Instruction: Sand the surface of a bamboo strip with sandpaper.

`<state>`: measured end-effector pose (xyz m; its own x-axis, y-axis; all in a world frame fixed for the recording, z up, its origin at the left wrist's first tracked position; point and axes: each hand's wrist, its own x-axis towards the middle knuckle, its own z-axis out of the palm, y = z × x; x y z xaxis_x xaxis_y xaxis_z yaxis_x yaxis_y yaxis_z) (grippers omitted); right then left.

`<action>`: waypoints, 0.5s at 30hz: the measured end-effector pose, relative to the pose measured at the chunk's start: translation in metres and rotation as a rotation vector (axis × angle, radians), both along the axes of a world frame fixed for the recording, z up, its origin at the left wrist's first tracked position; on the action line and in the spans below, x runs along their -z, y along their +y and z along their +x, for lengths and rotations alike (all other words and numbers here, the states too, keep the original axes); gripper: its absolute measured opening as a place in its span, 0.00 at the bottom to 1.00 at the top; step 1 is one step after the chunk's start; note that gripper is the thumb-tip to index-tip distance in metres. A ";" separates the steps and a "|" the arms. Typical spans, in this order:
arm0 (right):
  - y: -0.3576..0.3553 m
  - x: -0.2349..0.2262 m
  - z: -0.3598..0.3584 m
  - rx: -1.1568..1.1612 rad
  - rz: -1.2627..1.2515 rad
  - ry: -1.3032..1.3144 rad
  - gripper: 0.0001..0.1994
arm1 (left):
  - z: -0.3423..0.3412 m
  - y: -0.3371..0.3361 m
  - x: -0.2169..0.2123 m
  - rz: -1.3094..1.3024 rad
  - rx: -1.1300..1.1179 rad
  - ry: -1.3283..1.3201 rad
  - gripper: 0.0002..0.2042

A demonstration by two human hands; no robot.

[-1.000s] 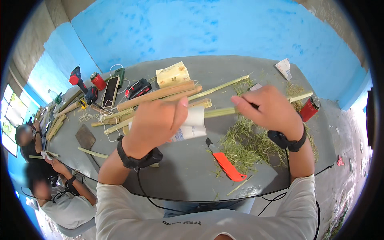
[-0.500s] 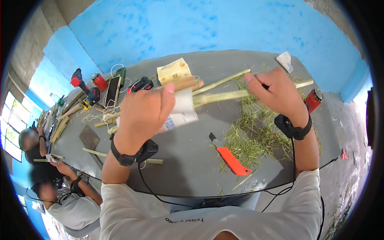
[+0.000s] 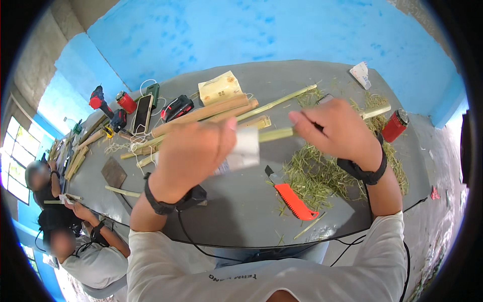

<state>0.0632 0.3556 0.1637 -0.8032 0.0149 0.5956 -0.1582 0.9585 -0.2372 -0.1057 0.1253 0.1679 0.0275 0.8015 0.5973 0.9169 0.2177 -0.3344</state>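
A pale green bamboo stick (image 3: pixel 275 134) is held crosswise between my two hands above the table. My left hand (image 3: pixel 193 153) is closed round a white sheet (image 3: pixel 248 147), which looks like sandpaper and wraps the stick. The fingers' undersides are hidden. Toward the stick's other end, my right hand (image 3: pixel 342 132) grips it, and the tip pokes out beyond that hand. Below them lies a utility knife (image 3: pixel 296 202) with an orange handle, its blade pointing away from me. Pale green shavings (image 3: pixel 322 173) are heaped under and around my right hand.
Beyond my left hand lie bamboo pieces (image 3: pixel 201 115), a battery (image 3: pixel 177 107), a phone (image 3: pixel 143 114) and a yellowish packet (image 3: pixel 220 89). A drill (image 3: pixel 108 108) and red can (image 3: pixel 126 102) stand farther left. Another red can (image 3: pixel 395 126) is at right. Two people sit at left.
My left hand and the white sheet have shifted right and nearer to me. My right hand has come slightly left and nearer, so the hands are closer together along the bamboo stick.
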 end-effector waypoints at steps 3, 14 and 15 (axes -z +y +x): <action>0.021 -0.005 -0.002 0.092 -0.145 -0.111 0.22 | 0.000 -0.001 -0.013 0.043 -0.067 -0.167 0.21; 0.019 -0.014 0.006 0.200 -0.057 -0.030 0.21 | 0.006 0.002 -0.014 0.143 -0.112 -0.448 0.22; 0.003 -0.009 0.004 0.187 -0.036 -0.022 0.21 | 0.010 0.006 -0.011 0.168 -0.119 -0.443 0.22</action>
<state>0.0671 0.3586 0.1724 -0.7973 0.1863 0.5740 0.0280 0.9615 -0.2733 -0.0956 0.1316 0.1786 -0.3447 0.6755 0.6519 0.9285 0.3475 0.1308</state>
